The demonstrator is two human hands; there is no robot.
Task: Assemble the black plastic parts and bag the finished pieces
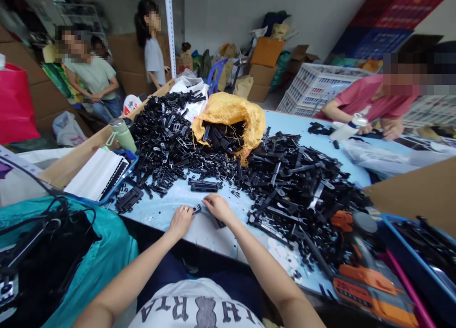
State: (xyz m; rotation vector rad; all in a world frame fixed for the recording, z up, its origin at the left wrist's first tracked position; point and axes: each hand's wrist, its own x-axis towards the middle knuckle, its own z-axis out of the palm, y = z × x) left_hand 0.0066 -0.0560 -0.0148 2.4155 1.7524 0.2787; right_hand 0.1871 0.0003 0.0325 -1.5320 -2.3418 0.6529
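My left hand is closed at the near edge of the light blue worktop, pinching a small black forked part between thumb and fingertips. Just to its right, my right hand has its fingertips pinched together close to that part. Whatever they hold is too small to make out. Below the right wrist lies a dark bar-shaped piece, partly hidden by the forearm. A short stack of black bar-like parts rests just beyond both hands.
Black parts heap up on the left and right, around an open yellow sack. An orange cordless power tool lies at front right. A green bottle and blue tray stand left. A co-worker in pink sits opposite.
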